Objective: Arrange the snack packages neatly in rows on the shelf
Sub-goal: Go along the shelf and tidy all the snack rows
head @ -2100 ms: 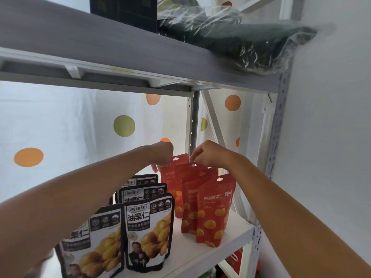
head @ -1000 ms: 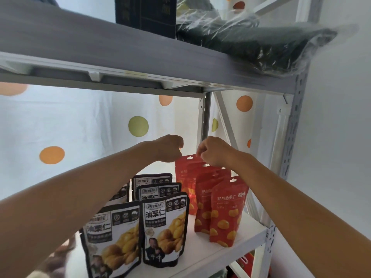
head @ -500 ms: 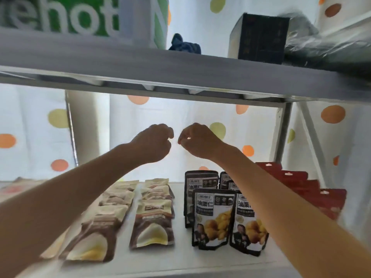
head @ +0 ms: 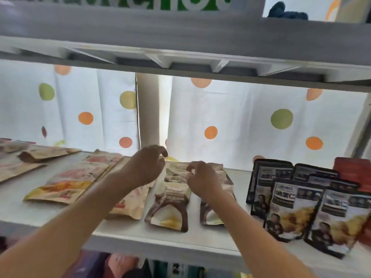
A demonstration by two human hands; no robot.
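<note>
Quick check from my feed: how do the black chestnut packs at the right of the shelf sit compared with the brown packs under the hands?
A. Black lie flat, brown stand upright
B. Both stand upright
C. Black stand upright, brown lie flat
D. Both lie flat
C: the black chestnut packs stand on their bases facing forward, while the brown packs lie flat on the shelf.

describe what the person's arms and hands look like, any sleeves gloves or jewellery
Both arms are bare along all that shows, from the frame's lower edge to the fingers: no sleeve is in view. The left hand and right hand wear no gloves. No ring, watch or bracelet shows on either wrist or on the fingers, though the picture is somewhat blurred.
</note>
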